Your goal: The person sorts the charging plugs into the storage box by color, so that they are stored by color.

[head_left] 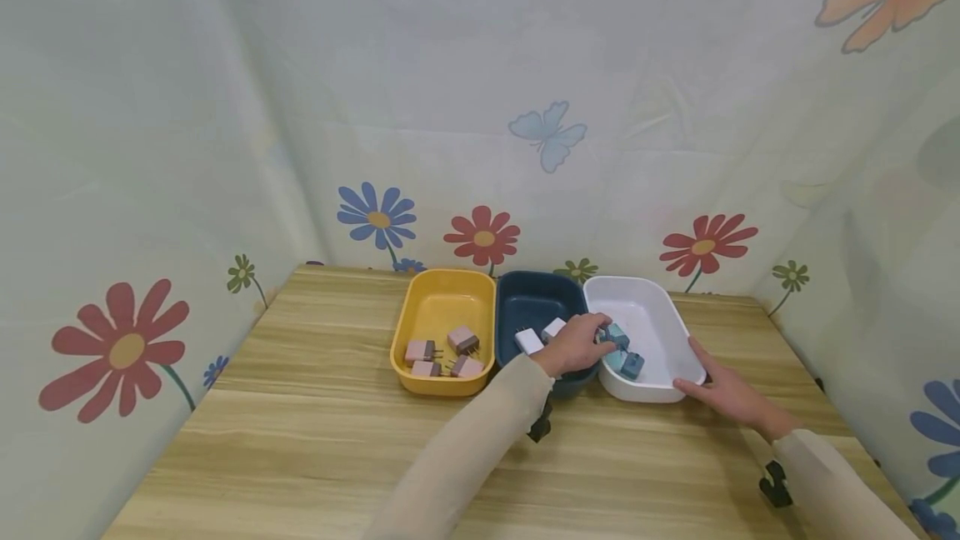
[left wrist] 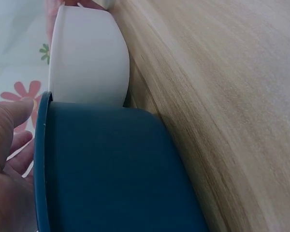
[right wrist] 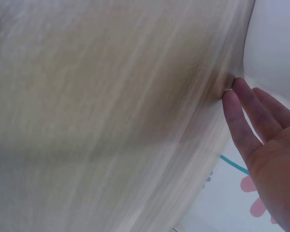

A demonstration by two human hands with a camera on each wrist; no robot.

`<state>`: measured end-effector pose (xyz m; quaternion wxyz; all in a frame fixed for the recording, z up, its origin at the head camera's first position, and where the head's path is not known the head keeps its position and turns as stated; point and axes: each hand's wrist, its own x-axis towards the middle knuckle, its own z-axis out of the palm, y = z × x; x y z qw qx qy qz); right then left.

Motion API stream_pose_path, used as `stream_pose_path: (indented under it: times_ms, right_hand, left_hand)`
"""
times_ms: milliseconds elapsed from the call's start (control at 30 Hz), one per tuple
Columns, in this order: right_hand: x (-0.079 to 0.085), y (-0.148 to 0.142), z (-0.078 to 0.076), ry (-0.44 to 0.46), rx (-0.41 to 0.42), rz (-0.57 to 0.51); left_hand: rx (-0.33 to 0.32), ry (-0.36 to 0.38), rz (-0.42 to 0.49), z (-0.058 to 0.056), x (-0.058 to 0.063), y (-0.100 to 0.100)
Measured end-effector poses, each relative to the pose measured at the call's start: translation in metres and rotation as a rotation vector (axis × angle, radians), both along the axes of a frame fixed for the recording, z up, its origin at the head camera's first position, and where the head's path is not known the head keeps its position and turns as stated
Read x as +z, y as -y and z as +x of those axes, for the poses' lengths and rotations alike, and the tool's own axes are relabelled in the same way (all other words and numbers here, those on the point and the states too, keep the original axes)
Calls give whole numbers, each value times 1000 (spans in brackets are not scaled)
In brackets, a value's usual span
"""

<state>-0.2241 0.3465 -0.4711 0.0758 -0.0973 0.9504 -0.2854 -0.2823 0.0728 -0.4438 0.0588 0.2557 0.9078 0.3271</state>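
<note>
My left hand point(head_left: 576, 346) reaches across the dark blue bin point(head_left: 536, 282), its fingertips at the left side of the white bin point(head_left: 660, 327). Several teal plug chargers point(head_left: 632, 366) lie in that bin, right at the fingertips. In the left wrist view the thumb point(left wrist: 20, 112) and fingers are spread apart above the blue bin's rim, with nothing visible between them. At the white bin's front right corner is my right hand point(head_left: 723, 390), thumb by the rim. Its fingers point(right wrist: 241, 121) extend straight along the outer wall, seen in the right wrist view.
The yellow bin point(head_left: 442, 307) on the left holds several pink and brown plug chargers point(head_left: 462, 338). White chargers point(head_left: 528, 342) lie in the blue bin. All three bins stand side by side on the wooden table point(head_left: 322, 423), before a flowered curtain point(head_left: 420, 107).
</note>
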Motion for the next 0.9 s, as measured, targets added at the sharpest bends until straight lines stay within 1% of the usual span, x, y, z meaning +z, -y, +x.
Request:
stream_pose_path:
  times_ms: [133,267,433,600,900]
  right_hand:
    - [0,1,0,6,-1,11]
    - [0,2,0,29,-9,3]
    - [-1,-1,-3,30,-13,5]
    - [-3,-6,-6,26,-11,25]
    - [0,-6,-1,43,-43,23]
  left_hand:
    - [10,30,47,1,0,3]
    - [13,58,96,3,3,13]
    - [-15,70,142,6,8,30]
    - [-18,79,148,9,10,45]
    - [-56,63,137,18,9,68]
